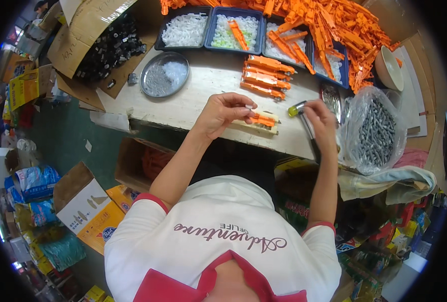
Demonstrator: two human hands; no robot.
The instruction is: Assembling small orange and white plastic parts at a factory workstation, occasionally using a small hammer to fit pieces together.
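Observation:
Close to the bench's front edge, my left hand (219,117) pinches a small white part (249,106) between thumb and fingertips. Just under those fingertips an orange plastic piece (264,120) lies in a cream-coloured block (256,128). To the right of the block, my right hand (322,121) is closed on a small hammer (297,108) with a yellow-green face and a metal shaft. Its head is raised beside the block, apart from the orange piece. Beyond the block, several orange pieces (267,78) lie side by side in a stack on the white bench (208,80).
Trays of small white parts (185,30) line the back, below a large orange heap (334,20). A round metal dish (164,74) holds clear bits and pins. Black parts (113,48) spill from a carton at left. A bag of screws (374,131) and a bowl (388,69) stand right.

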